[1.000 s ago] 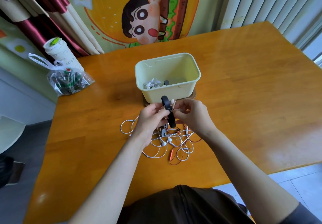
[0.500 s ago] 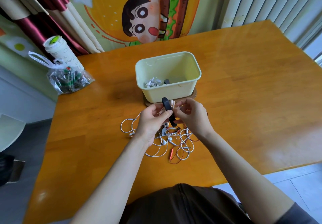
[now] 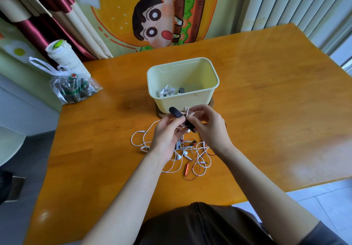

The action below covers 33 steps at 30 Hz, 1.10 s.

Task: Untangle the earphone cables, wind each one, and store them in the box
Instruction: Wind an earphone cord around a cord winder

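The left hand grips a black earphone piece, and the right hand pinches the pale cable wound on it. Just below lies the tangled cables on the table. Just beyond stands the box, with a wound white earphone inside.

An orange-brown wooden table fills the middle of the frame, with a soft daylight sheen on its right side. Behind it, at top centre, hangs a yellow cartoon cloth. Dark red and cream curtains drape at upper left, and pale vertical slats stand at upper right. Light floor tiles show at lower right.
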Tool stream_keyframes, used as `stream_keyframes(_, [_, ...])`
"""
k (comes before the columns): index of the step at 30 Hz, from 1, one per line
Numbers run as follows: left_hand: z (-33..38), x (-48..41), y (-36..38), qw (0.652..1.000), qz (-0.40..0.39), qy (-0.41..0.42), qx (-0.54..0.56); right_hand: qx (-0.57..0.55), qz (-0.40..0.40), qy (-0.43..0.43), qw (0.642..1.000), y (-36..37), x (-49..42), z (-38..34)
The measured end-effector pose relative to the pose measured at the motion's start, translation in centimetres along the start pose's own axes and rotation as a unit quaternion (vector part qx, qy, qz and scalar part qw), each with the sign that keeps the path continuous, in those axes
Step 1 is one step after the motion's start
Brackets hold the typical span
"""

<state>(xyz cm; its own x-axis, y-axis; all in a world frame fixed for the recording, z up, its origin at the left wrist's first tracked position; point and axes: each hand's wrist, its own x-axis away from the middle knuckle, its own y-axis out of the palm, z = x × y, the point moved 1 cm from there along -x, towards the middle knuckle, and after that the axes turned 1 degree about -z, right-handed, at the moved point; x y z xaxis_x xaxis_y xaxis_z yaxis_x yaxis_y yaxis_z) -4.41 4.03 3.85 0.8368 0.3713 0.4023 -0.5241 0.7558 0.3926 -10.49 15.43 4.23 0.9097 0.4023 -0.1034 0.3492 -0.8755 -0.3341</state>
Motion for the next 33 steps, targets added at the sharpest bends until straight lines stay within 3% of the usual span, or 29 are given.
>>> stream_keyframes(13, [0.7,0.6,0.0,0.996,-0.056,0.024,-0.066,-0.04,-0.008,0.054,0.998,-1.4,-0.6,-0.4])
stream_keyframes(22, [0.4,0.7,0.3,0.992,-0.02,0.04,-0.115,-0.069,-0.025,0.095,0.993,-1.3,-0.1,-0.5])
stream_keyframes(33, [-0.5,-0.2,-0.3,0.971,0.045,0.071,-0.225,-0.009,-0.014,0.144,0.989,-0.1,-0.2,-0.2])
